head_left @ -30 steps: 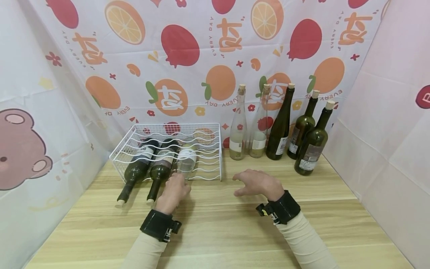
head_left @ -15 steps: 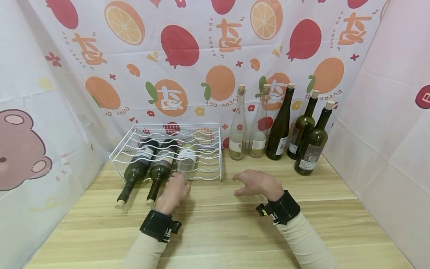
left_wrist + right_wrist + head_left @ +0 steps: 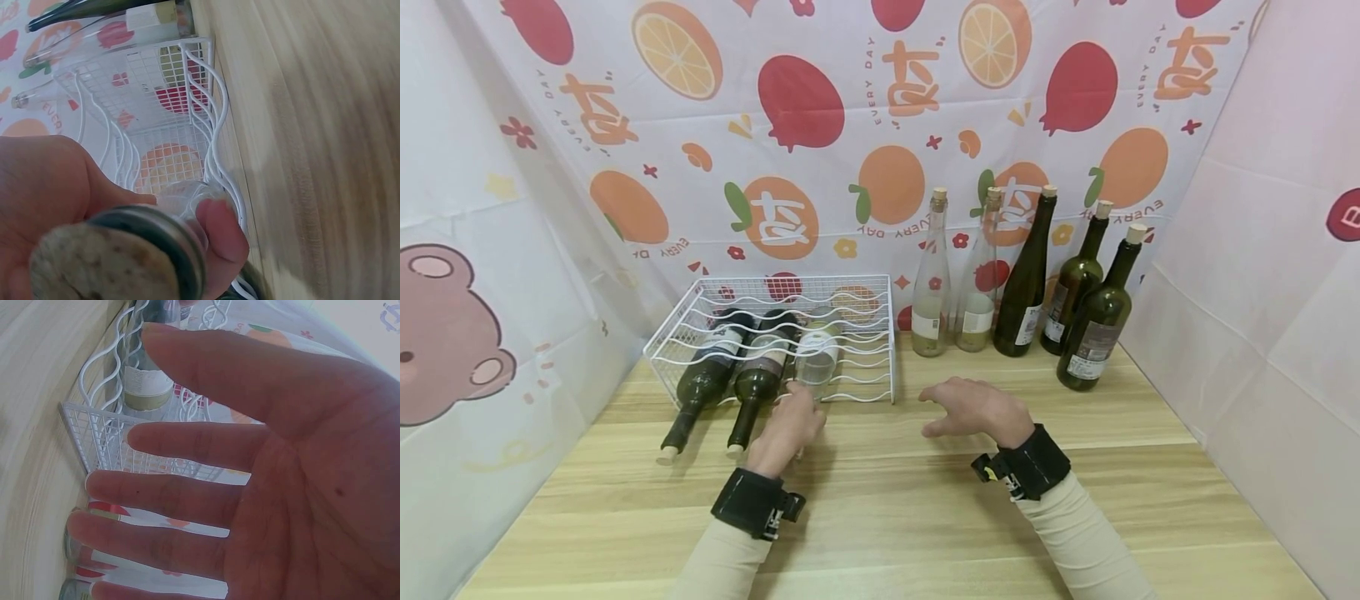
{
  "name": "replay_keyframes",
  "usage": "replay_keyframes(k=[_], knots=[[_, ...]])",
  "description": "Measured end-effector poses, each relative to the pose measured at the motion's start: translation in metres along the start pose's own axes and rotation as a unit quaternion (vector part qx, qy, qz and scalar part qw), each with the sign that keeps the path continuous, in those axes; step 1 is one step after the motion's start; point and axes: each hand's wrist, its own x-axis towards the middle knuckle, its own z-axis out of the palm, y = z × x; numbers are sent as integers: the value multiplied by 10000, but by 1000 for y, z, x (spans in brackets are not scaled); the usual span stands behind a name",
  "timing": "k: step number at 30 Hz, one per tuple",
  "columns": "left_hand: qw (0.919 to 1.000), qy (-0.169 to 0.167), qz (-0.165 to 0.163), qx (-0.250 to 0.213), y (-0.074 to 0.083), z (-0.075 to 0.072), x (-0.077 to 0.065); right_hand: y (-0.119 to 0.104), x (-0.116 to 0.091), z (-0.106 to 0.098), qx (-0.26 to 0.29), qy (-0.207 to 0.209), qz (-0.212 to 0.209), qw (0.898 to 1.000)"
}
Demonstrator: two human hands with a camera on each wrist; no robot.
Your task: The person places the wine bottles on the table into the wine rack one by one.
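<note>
My left hand [image 3: 788, 423] grips the neck of a clear glass bottle [image 3: 817, 358] that lies in the white wire rack [image 3: 867, 400]. Its cork [image 3: 103, 265] fills the near corner of the left wrist view, with thumb and finger round the glass behind it. Left of it, two dark green bottles, one [image 3: 703, 385] outermost and another [image 3: 760, 379] in the middle, lie in the same rack with corked necks sticking out in front. Above the table, right of the rack, my right hand [image 3: 977, 410] holds nothing, its fingers spread in the right wrist view.
Several corked bottles stand upright right of the rack: two clear ones, the nearer to the rack [image 3: 928, 308] beside its twin [image 3: 976, 312], then dark green ones [image 3: 1093, 333]. A fruit-print cloth [image 3: 700, 192] hangs behind the wooden table [image 3: 880, 517]; pale cloth walls flank both sides.
A finger of my left hand has lifted slightly on the clear bottle. The right hand, the rack and the bottles look the same.
</note>
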Motion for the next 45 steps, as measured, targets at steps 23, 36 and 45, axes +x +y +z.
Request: replay_keyframes(k=[23, 36, 45], knots=[[9995, -257, -149, -121, -4, 1, 1, 0, 1, 0, 0, -18, -64, 10000], [9988, -370, -309, -115, -6, 1, 0, 1, 1, 0, -38, 12, -83, 10000], [9994, -268, -236, 4, -6, 3, 2, 0, 0, 0, -19, -5, -44, 10000]])
